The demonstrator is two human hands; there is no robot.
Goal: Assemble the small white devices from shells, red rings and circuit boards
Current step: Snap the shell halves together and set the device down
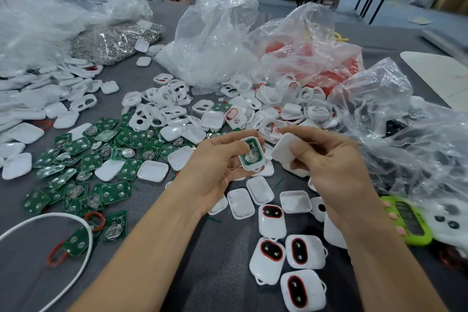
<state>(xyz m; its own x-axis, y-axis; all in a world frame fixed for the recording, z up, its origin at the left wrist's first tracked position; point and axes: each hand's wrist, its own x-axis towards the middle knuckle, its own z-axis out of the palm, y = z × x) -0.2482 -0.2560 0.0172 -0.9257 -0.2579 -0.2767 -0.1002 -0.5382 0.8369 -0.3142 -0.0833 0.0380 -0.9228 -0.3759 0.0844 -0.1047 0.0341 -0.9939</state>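
Note:
My left hand (215, 159) holds a white shell with a green circuit board (251, 154) seated in it, board side up. Just to its right, my right hand (326, 162) pinches a plain white back shell (282, 151), tilted, a small gap from the first piece. Green circuit boards (83, 159) lie scattered at the left. White front shells with openings (162, 106) are heaped in the middle, some with red rings (231, 114). Several finished white devices with red rings (272, 220) lie below my hands.
Clear plastic bags (217, 40) stand behind the piles, one with red parts (316, 58). A pile of metal clips (116, 40) sits at the back left. A green device (410, 220) lies at the right. A white cord (50, 218) loops at the lower left on the grey table (152, 248).

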